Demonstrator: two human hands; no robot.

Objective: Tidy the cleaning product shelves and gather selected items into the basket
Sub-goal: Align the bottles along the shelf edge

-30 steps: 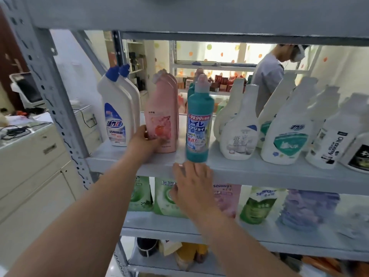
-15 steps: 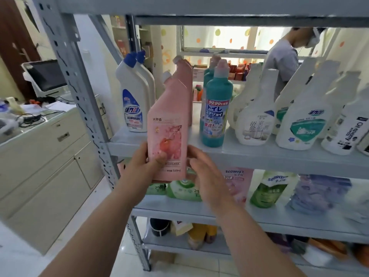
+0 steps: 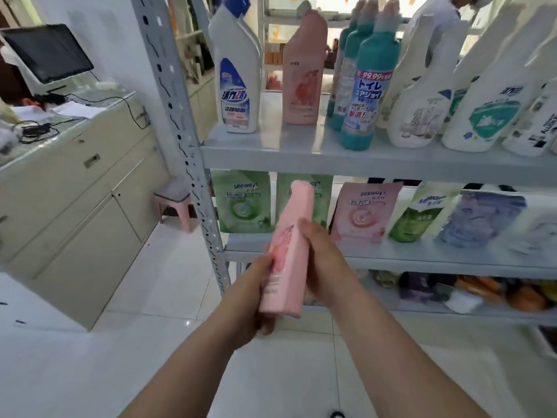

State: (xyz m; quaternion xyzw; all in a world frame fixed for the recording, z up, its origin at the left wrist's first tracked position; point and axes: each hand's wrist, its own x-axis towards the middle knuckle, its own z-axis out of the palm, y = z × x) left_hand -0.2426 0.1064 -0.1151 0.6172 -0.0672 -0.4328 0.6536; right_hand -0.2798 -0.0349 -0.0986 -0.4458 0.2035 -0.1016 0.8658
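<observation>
I hold a pink bottle in front of the shelf rack, well below the shelf it came from, tilted with its neck up. My left hand grips its lower left side and bottom. My right hand wraps round its right side. A second pink bottle still stands on the grey shelf, between a white bottle with a blue label and teal bottles. No basket is in view.
White spray bottles fill the shelf's right part. Green, pink and purple refill pouches line the lower shelf. A cream cabinet with a monitor stands at left, a pink stool beside the rack post. A person stands behind the rack.
My left hand took the front pink bottle off the shelf and brought it down toward me. My right hand left the shelf edge and closed on the bottle's right side.
</observation>
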